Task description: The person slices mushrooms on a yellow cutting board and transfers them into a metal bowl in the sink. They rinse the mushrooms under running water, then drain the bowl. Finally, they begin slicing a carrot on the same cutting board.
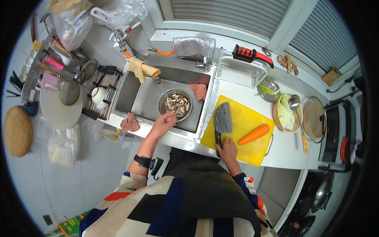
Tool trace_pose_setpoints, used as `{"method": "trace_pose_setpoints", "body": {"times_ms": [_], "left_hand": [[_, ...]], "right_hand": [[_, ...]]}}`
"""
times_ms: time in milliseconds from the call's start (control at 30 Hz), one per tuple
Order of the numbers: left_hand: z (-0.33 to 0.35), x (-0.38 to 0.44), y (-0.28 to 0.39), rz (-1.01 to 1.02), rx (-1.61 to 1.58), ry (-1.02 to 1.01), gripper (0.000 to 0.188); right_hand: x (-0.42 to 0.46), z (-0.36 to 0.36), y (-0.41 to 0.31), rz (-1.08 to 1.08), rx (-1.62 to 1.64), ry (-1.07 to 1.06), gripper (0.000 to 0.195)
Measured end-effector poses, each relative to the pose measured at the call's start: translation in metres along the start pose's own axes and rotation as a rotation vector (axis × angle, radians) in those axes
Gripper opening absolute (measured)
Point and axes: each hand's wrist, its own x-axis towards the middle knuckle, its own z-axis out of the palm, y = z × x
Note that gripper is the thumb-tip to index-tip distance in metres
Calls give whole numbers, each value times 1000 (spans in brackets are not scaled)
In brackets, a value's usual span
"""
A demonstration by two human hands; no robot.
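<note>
My left hand point(164, 124) hovers at the near rim of a metal bowl point(160, 111), fingers curled and tips partly hidden; whether it holds anything is unclear. Sliced mushrooms point(177, 104) fill the bowl, which stands in a stainless steel sink point(148, 100). A thin stream of water runs into it from the faucet spout point(157, 79). On a yellow cutting board point(237, 118), my right hand point(229, 151) is closed around the black handle of a cleaver point(223, 118). The dark blade lies flat, pointing away from me. A whole peeled carrot point(254, 134) lies to its right.
Right of the board stand a basket of cabbage point(286, 114) with a ladle point(299, 118) across it, a glass bowl of green stalks point(268, 89) and a lidded pot point(315, 118). A knife sharpener point(251, 55) rests on a white rack point(241, 63). Cloths point(199, 91) lie around the sink.
</note>
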Motion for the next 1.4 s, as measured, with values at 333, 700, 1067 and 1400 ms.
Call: {"method": "trace_pose_setpoints", "body": {"times_ms": [333,700,1067,1400], "left_hand": [[-29,-64,-53,-169,-85,67,36],[-152,-45,-99,-99,48,245,28],[-161,16,-50,2,75,63,35],[-157,25,-39,-16,202,-17,38]], "right_hand": [[192,24,-100,-571,-49,30,8],[345,202,-55,-347,454,-67,31],[301,-60,-114,144,1088,-189,29],[288,-19,-50,-102,566,160,33]]}}
